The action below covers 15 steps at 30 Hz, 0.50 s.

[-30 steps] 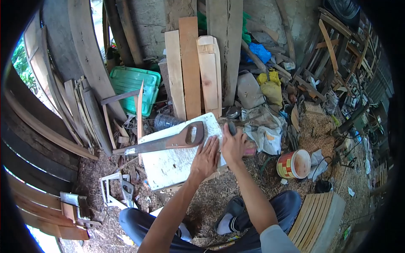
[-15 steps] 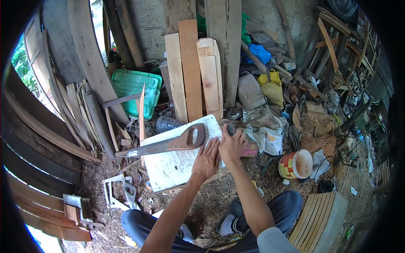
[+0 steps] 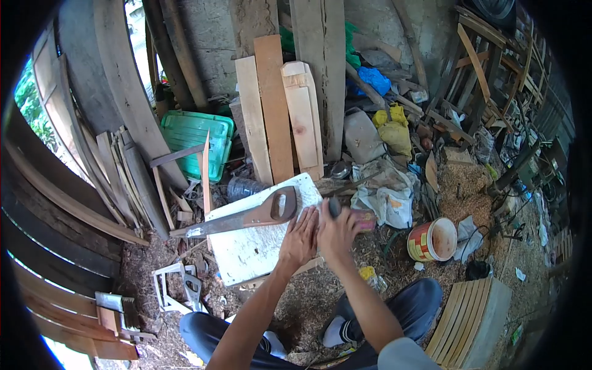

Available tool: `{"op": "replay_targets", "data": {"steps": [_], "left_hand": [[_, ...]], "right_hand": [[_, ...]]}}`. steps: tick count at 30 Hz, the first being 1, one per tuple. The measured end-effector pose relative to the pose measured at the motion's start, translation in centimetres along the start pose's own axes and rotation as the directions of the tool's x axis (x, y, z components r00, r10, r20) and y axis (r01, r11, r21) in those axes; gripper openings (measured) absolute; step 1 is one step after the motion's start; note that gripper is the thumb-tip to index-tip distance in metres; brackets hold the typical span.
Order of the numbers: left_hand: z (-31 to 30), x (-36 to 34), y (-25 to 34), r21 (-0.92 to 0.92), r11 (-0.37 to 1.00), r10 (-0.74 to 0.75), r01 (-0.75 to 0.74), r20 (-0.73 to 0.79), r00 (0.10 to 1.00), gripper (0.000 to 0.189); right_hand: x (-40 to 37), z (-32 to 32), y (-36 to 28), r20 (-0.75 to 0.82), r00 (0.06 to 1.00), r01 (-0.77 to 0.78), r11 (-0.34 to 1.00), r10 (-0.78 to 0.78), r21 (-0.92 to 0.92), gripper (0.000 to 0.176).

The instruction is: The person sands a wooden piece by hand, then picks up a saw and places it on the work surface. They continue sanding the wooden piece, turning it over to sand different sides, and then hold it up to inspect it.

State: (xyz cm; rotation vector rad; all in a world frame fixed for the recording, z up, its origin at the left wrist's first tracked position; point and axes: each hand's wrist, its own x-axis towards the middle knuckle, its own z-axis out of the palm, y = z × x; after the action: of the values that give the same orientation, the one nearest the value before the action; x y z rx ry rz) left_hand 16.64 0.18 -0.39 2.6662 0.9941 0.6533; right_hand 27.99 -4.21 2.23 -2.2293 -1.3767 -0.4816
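Observation:
A handsaw (image 3: 240, 219) with a worn wooden handle lies across a white, scuffed board (image 3: 246, 256), its blade pointing left past the board's edge. My left hand (image 3: 299, 242) rests palm down at the board's right end, just below the saw handle, fingers stretched out. Right beside it, my right hand (image 3: 337, 234) is closed around a small dark object (image 3: 334, 208) whose top shows above the fingers. What that object is, I cannot make out. A reddish block (image 3: 365, 220) lies just right of my right hand.
Planks (image 3: 274, 111) lean on the wall ahead. A green plastic lid (image 3: 197, 142) stands behind the board. To the right are a paint bucket (image 3: 433, 239) and stacked slats (image 3: 459, 320). A white frame (image 3: 179, 287) lies on the left, among wood shavings.
The view has shifted slightly, so the board and saw appear a little lower. My right hand has moved a little down beside my left hand, which stays flat on the board.

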Motion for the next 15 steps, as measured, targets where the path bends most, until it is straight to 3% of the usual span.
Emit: {"op": "replay_targets", "data": {"steps": [1, 3, 9, 12, 13, 15], "left_hand": [[-0.1, 0.4, -0.1, 0.008, 1.000, 0.010, -0.010, -0.011, 1.000, 0.053], [-0.3, 0.6, 0.3, 0.004, 1.000, -0.001, 0.001, -0.012, 1.000, 0.053], [-0.7, 0.5, 0.5, 0.015, 1.000, 0.003, -0.003, 0.000, 1.000, 0.053], [-0.6, 0.3, 0.4, 0.007, 1.000, 0.001, -0.001, -0.014, 1.000, 0.053], [-0.4, 0.2, 0.3, 0.011, 1.000, 0.005, -0.005, -0.005, 1.000, 0.053], [-0.2, 0.2, -0.1, 0.052, 0.998, 0.029, -0.028, -0.010, 1.000, 0.054]], "right_hand": [[-0.6, -0.6, 0.0, -0.010, 1.000, 0.008, 1.000, -0.008, 0.000, 0.041], [-1.7, -1.4, 0.4, 0.182, 0.980, -0.118, 0.965, 0.076, 0.236, 0.043], [5.3, 2.0, 0.2, 0.210, 0.967, -0.174, 0.977, 0.144, 0.128, 0.043], [1.9, 0.7, 0.3, 0.143, 0.987, -0.092, 0.989, 0.075, 0.118, 0.039], [-0.3, 0.4, 0.4, 0.044, 0.999, -0.022, 0.990, 0.016, 0.140, 0.041], [-2.2, -0.5, 0.5, 0.076, 0.997, -0.027, 0.986, 0.014, 0.162, 0.042]]}}
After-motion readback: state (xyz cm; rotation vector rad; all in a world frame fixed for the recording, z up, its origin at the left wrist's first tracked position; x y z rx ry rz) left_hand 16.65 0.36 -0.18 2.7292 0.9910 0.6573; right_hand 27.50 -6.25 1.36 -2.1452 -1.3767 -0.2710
